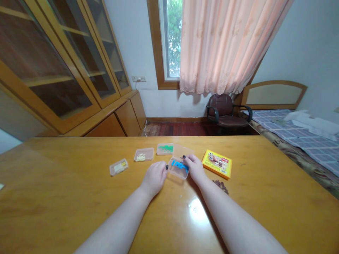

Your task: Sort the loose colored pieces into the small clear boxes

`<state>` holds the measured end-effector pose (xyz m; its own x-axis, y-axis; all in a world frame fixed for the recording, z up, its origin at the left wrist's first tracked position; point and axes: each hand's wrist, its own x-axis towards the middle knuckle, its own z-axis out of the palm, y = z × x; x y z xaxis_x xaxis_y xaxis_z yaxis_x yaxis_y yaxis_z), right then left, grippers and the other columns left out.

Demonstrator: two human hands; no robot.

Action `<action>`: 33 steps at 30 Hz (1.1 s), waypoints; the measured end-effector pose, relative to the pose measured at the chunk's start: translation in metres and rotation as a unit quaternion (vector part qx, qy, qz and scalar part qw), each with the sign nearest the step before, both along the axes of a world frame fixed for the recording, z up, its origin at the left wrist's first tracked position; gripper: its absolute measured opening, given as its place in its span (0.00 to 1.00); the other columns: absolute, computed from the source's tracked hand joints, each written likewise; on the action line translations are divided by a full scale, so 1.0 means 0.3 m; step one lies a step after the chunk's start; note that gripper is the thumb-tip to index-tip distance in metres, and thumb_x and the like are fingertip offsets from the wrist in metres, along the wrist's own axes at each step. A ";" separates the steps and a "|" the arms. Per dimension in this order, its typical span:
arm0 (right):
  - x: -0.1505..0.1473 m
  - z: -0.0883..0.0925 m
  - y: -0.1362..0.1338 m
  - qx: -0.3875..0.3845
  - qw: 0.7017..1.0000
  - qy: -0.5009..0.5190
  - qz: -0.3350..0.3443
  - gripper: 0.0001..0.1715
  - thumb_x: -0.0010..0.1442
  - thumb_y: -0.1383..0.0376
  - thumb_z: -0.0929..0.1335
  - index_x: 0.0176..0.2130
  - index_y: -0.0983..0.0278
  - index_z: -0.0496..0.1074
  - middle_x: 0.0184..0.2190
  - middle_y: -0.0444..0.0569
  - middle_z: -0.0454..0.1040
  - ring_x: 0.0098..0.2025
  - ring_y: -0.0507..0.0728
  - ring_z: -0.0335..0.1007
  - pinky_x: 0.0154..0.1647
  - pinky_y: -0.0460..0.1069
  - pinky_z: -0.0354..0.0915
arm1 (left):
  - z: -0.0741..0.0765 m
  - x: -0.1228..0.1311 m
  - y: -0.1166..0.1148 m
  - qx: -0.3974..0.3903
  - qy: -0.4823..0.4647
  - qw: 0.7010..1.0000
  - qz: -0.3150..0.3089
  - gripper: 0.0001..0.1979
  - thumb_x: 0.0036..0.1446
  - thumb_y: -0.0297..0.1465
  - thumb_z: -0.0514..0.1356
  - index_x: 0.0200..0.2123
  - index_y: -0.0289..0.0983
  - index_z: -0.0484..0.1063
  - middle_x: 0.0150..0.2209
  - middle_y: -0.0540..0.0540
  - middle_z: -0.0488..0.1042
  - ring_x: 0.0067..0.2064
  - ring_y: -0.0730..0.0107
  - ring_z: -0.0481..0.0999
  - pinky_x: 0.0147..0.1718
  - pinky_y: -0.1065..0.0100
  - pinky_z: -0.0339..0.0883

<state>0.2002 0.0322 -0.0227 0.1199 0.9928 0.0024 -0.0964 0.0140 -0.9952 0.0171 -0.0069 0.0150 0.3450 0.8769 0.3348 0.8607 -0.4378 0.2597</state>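
Between my hands is a clear plastic box [180, 175] with small blue pieces [179, 164] in it, its lid tipped open toward the back. My left hand [155, 176] grips the box at its left side, thumb on the rim. My right hand [195, 166] is closed at the right back corner, by the lid's hinge. Whether it holds the box wall or the lid is hard to make out. Just behind stands a clear box with green pieces [166, 148]. Left of that is a clear box with cream pieces [141, 156].
Farther left lies a small clear box [119, 167] with pale and yellow contents. On the right, a yellow printed box [217, 163] lies flat, with a pile of brown pieces [220, 186] in front of it, beside my right forearm. Everything rests on a glossy wooden table [79, 197].
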 end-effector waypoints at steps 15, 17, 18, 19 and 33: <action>-0.004 -0.002 0.005 -0.014 0.998 0.063 0.023 0.16 0.45 0.54 0.70 0.26 0.65 0.72 0.24 0.45 0.74 0.28 0.54 0.67 0.32 0.48 0.62 | -0.085 -0.006 0.046 -0.152 -0.226 0.960 -0.065 0.38 0.52 0.38 0.58 0.61 0.39 0.42 0.57 0.38 0.60 0.58 0.61 0.60 0.56 0.57 0.54; -0.005 0.002 0.001 -0.017 0.997 0.068 0.026 0.17 0.45 0.53 0.70 0.27 0.66 0.72 0.25 0.46 0.74 0.29 0.54 0.68 0.34 0.49 0.63 | -0.094 -0.003 0.049 -0.171 -0.231 0.955 -0.074 0.40 0.50 0.36 0.60 0.62 0.40 0.41 0.55 0.40 0.63 0.58 0.62 0.60 0.56 0.57 0.53; -0.006 0.005 -0.003 -0.016 0.997 0.076 0.028 0.18 0.44 0.53 0.70 0.28 0.65 0.73 0.26 0.47 0.74 0.30 0.55 0.69 0.35 0.49 0.63 | -0.096 -0.001 0.050 -0.175 -0.239 0.953 -0.071 0.41 0.49 0.35 0.61 0.62 0.41 0.42 0.55 0.41 0.63 0.58 0.63 0.60 0.57 0.58 0.53; -0.007 0.009 -0.007 -0.011 0.995 0.088 0.033 0.20 0.45 0.52 0.70 0.31 0.65 0.73 0.28 0.48 0.75 0.32 0.56 0.70 0.36 0.50 0.64 | -0.097 0.000 0.052 -0.176 -0.248 0.950 -0.066 0.41 0.48 0.34 0.62 0.61 0.41 0.43 0.55 0.41 0.63 0.58 0.63 0.61 0.57 0.58 0.53; -0.008 -0.010 -0.008 0.005 0.995 0.020 0.095 0.18 0.43 0.60 0.71 0.37 0.62 0.74 0.34 0.48 0.76 0.34 0.56 0.70 0.35 0.50 0.65 | -0.098 0.003 0.071 -0.159 -0.296 0.941 0.025 0.44 0.40 0.29 0.66 0.59 0.40 0.47 0.50 0.43 0.67 0.52 0.63 0.67 0.54 0.56 0.57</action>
